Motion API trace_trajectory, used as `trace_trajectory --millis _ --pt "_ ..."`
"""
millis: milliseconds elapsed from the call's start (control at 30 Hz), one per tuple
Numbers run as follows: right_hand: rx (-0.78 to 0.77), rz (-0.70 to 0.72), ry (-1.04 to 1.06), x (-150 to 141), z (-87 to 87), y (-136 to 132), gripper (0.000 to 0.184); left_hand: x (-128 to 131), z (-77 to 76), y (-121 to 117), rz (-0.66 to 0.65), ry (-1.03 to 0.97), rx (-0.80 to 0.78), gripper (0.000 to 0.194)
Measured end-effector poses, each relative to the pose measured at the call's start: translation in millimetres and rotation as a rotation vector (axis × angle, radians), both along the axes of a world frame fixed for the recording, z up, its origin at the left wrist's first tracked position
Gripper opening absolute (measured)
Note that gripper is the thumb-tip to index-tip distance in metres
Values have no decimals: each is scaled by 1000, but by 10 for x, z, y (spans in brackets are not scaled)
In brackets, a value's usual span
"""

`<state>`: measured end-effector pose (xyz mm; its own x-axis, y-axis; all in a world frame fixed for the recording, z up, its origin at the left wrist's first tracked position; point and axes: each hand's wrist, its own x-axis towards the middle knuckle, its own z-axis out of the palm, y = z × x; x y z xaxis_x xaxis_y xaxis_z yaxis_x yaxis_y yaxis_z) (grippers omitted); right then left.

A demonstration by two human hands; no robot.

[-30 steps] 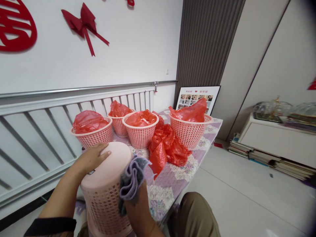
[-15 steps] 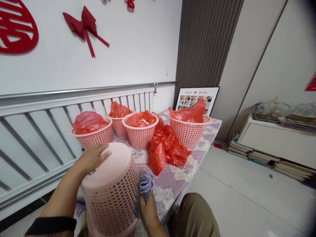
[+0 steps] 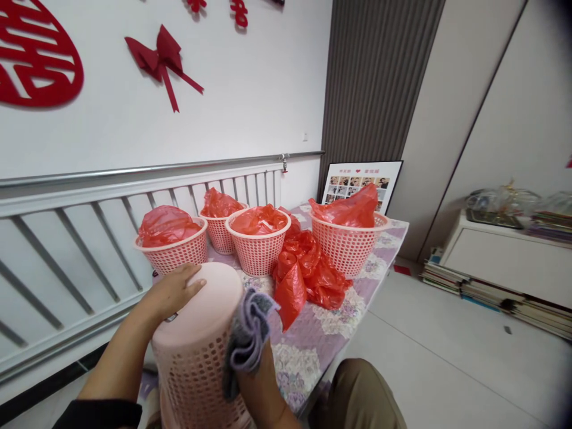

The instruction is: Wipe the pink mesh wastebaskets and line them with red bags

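Observation:
An upturned pink perforated basket [image 3: 196,351] stands in front of me, its solid bottom facing up. My left hand [image 3: 172,292] rests flat on that bottom, fingers stretched out, steadying it. My right hand [image 3: 252,375] is pressed against the basket's right side, fingers closed on a purple-grey cloth [image 3: 248,333] that bunches over the upper edge of the wall. The fingers themselves are mostly hidden under the cloth.
Several pink baskets lined with red plastic bags [image 3: 257,238] stand on a table with a floral quilted cover [image 3: 313,333]. A loose pile of red bags [image 3: 304,274] lies among them. A white railing [image 3: 89,238] runs on the left. Stacked books [image 3: 491,292] and a white cabinet are on the right.
My right hand with the cloth has come back up the basket's side from low near its rim to the upper edge. My left hand stays on the bottom.

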<state>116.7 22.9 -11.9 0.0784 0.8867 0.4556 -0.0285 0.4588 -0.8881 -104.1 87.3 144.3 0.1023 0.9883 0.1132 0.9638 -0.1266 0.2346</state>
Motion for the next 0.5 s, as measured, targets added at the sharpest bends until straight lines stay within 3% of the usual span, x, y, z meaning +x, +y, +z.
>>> trace_trajectory --millis 133,233,333,500 --pt "-204 -113 -82 184 -513 240 51 -13 -37 25 2 -13 7 83" --pt "-266 -102 -82 233 -644 288 53 -28 -60 42 10 -24 9 85" --pt "-145 -74 -75 201 -351 242 54 -32 -50 43 -1 -33 12 84" --pt "191 61 -175 168 571 180 54 -34 13 67 -57 -55 1 80"
